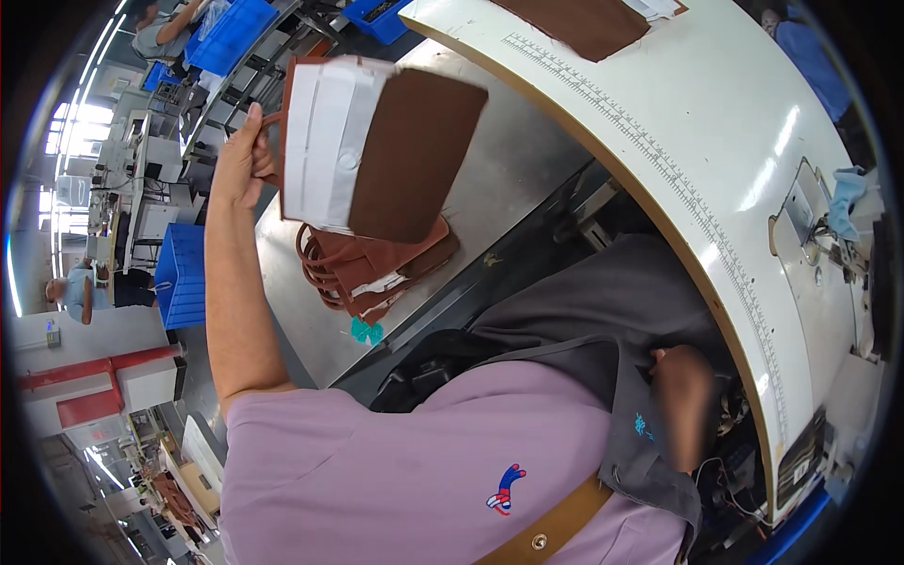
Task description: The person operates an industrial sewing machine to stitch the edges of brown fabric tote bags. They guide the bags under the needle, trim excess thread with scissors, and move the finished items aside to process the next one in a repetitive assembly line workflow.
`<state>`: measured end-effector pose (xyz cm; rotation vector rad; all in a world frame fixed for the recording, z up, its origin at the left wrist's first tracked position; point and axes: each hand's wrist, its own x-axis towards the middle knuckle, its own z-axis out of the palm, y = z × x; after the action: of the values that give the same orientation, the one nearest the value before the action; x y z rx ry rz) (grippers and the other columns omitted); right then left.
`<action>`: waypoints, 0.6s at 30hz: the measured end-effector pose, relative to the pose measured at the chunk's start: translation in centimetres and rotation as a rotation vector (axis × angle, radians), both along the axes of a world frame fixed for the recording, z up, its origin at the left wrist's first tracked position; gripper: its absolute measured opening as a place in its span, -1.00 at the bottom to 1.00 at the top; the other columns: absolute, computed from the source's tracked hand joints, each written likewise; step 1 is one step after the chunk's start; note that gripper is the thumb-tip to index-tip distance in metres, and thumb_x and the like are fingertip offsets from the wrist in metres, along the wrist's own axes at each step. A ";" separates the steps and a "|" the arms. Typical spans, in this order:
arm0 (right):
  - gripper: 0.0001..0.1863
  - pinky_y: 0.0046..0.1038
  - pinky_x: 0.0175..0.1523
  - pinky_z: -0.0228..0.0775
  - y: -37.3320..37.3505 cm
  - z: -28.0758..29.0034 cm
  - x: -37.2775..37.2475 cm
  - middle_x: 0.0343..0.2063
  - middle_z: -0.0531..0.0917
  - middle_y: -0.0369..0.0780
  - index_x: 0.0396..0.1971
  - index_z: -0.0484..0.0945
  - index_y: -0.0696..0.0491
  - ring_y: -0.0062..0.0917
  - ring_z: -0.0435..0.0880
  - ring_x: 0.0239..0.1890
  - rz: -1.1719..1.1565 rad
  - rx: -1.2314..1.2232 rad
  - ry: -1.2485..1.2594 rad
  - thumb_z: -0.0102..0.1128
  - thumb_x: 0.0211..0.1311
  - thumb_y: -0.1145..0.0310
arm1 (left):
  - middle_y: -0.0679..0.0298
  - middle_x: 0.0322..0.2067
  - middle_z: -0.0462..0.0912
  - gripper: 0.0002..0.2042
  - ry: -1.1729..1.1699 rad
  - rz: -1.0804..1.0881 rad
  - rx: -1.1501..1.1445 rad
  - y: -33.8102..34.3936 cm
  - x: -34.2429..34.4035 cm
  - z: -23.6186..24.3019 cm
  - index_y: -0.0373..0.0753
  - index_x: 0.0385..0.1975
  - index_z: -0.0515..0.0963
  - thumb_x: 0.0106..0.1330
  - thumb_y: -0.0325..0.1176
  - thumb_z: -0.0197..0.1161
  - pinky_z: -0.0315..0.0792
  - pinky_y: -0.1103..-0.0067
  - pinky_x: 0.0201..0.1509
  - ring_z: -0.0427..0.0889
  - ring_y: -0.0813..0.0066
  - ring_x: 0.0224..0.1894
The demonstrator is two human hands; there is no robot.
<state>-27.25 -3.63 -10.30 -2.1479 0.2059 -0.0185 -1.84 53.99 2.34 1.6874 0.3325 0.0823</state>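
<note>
I see the brown bag (419, 155) held up in the air, white panel showing, my left hand (247, 160) clamped on its handle. Below, its lower edge overlaps the stack of brown bags (377, 268) in my view. Bare metal counter (518, 151) gives me room right of the bag, up to the white counter (734, 122), whose ruled edge curves past. My right hand (683, 400) is blurred near that edge, well apart from the left; I cannot tell its grip.
</note>
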 end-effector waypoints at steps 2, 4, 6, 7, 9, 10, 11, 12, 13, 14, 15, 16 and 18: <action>-0.84 -0.57 -0.36 0.37 0.0 0.0 -0.2 -0.53 0.72 -0.22 -0.30 0.74 0.21 -0.65 0.61 -0.52 -0.009 -0.015 -0.006 0.37 0.39 0.41 | 0.57 -0.77 0.10 -0.51 0.103 0.094 -0.173 0.5 0.6 -1.8 -0.09 -0.56 0.42 0.43 0.15 0.33 -0.09 0.65 -0.65 -0.04 0.70 -0.76; -0.84 -0.56 -0.35 0.38 0.1 0.0 -0.3 -0.53 0.72 -0.22 -0.31 0.74 0.21 -0.64 0.62 -0.52 -0.025 -0.018 0.002 0.37 0.39 0.41 | 0.55 -0.78 0.12 -0.53 0.165 0.246 -0.220 2.8 -0.1 -5.1 -0.12 -0.52 0.44 0.44 0.12 0.33 -0.08 0.65 -0.69 -0.03 0.69 -0.78; -0.84 -0.56 -0.35 0.39 0.0 0.0 -0.6 -0.53 0.72 -0.22 -0.31 0.74 0.21 -0.64 0.62 -0.51 -0.036 -0.017 0.003 0.37 0.38 0.41 | 0.54 -0.77 0.14 -0.55 0.230 0.443 -0.227 4.8 -2.2 -9.5 -0.15 -0.50 0.45 0.47 0.09 0.30 0.01 0.64 -0.69 0.00 0.66 -0.78; -0.84 -0.56 -0.35 0.39 -0.2 -0.3 -0.8 -0.53 0.72 -0.22 -0.31 0.74 0.21 -0.64 0.62 -0.51 -0.039 -0.010 -0.003 0.37 0.38 0.41 | 0.53 -0.77 0.14 -0.55 0.252 0.545 -0.226 5.7 -3.5 -11.9 -0.17 -0.48 0.46 0.48 0.07 0.29 0.07 0.63 -0.69 0.01 0.64 -0.79; -0.85 -0.55 -0.34 0.39 -0.4 -0.6 -1.1 -0.53 0.72 -0.21 -0.31 0.74 0.21 -0.63 0.63 -0.51 -0.039 -0.009 0.002 0.37 0.38 0.42 | 0.50 -0.74 0.20 -0.57 0.341 0.618 -0.122 7.0 -6.0 -16.2 -0.22 -0.43 0.49 0.55 0.04 0.19 0.20 0.55 -0.65 0.11 0.60 -0.77; -0.85 -0.55 -0.34 0.39 -0.6 -0.6 -1.1 -0.53 0.72 -0.21 -0.30 0.74 0.21 -0.62 0.63 -0.50 -0.037 -0.016 0.011 0.38 0.37 0.42 | 0.48 -0.73 0.22 -0.56 0.387 0.637 -0.095 7.4 -6.9 -17.4 -0.24 -0.40 0.50 0.58 0.03 0.14 0.22 0.52 -0.63 0.16 0.60 -0.75; -0.86 -0.55 -0.34 0.39 -0.6 -0.6 -1.1 -0.53 0.71 -0.21 -0.30 0.74 0.21 -0.62 0.63 -0.50 -0.032 -0.021 0.020 0.38 0.37 0.42 | 0.46 -0.72 0.24 -0.56 0.432 0.659 -0.065 8.1 -7.6 -18.2 -0.26 -0.38 0.50 0.61 0.02 0.08 0.24 0.49 -0.61 0.21 0.59 -0.73; -0.86 -0.55 -0.34 0.40 -0.6 -0.4 -1.0 -0.53 0.71 -0.21 -0.30 0.74 0.21 -0.62 0.64 -0.50 -0.029 -0.025 0.030 0.38 0.36 0.43 | 0.39 -0.66 0.32 -0.58 0.468 0.587 -0.090 8.9 -8.0 -18.0 -0.27 -0.29 0.50 0.65 -0.01 -0.03 0.41 0.45 -0.57 0.27 0.56 -0.71; -0.87 -0.55 -0.34 0.40 -0.5 -0.2 -0.8 -0.53 0.71 -0.20 -0.30 0.74 0.21 -0.61 0.64 -0.50 -0.027 -0.027 0.040 0.38 0.36 0.43 | 0.39 -0.66 0.33 -0.59 0.489 0.565 -0.018 9.2 -8.1 -18.2 -0.28 -0.23 0.51 0.64 -0.02 -0.03 0.43 0.47 -0.55 0.28 0.55 -0.70; -0.87 -0.55 -0.34 0.41 -0.5 0.2 -0.6 -0.53 0.71 -0.20 -0.30 0.74 0.21 -0.61 0.64 -0.49 -0.033 -0.038 0.044 0.38 0.35 0.44 | 0.39 -0.65 0.34 -0.59 0.505 0.533 0.047 7.7 -7.5 -17.4 -0.30 -0.17 0.51 0.64 -0.03 -0.03 0.46 0.48 -0.53 0.29 0.54 -0.69; -0.88 -0.55 -0.33 0.42 -0.5 0.5 -0.5 -0.53 0.72 -0.20 -0.30 0.74 0.21 -0.61 0.65 -0.49 -0.027 -0.030 0.034 0.38 0.35 0.45 | 0.39 -0.65 0.35 -0.59 0.520 0.499 0.114 6.5 -6.9 -16.8 -0.32 -0.10 0.52 0.64 -0.04 -0.02 0.48 0.50 -0.51 0.30 0.54 -0.68; -0.89 -0.55 -0.33 0.42 -0.2 0.9 -0.3 -0.53 0.72 -0.19 -0.30 0.74 0.21 -0.61 0.65 -0.48 -0.024 -0.022 0.025 0.38 0.34 0.46 | 0.30 -0.60 0.45 -0.63 0.523 0.371 0.274 7.7 -6.9 -17.2 -0.27 0.07 0.50 0.61 -0.08 -0.02 0.60 0.41 -0.41 0.50 0.47 -0.60; -0.92 -0.53 -0.33 0.46 0.0 1.8 0.2 -0.51 0.73 -0.19 -0.30 0.74 0.21 -0.57 0.68 -0.48 -0.002 0.008 -0.021 0.38 0.32 0.50 | 0.13 -0.39 0.64 -0.65 0.610 0.230 0.976 8.4 -6.3 -16.2 -0.17 0.08 0.55 0.48 -0.08 0.18 0.64 0.20 -0.13 0.73 0.18 -0.26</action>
<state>-27.05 -3.62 -8.55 -2.1386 0.1951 -0.0411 -8.17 62.39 -13.86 2.6187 1.0705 -0.1304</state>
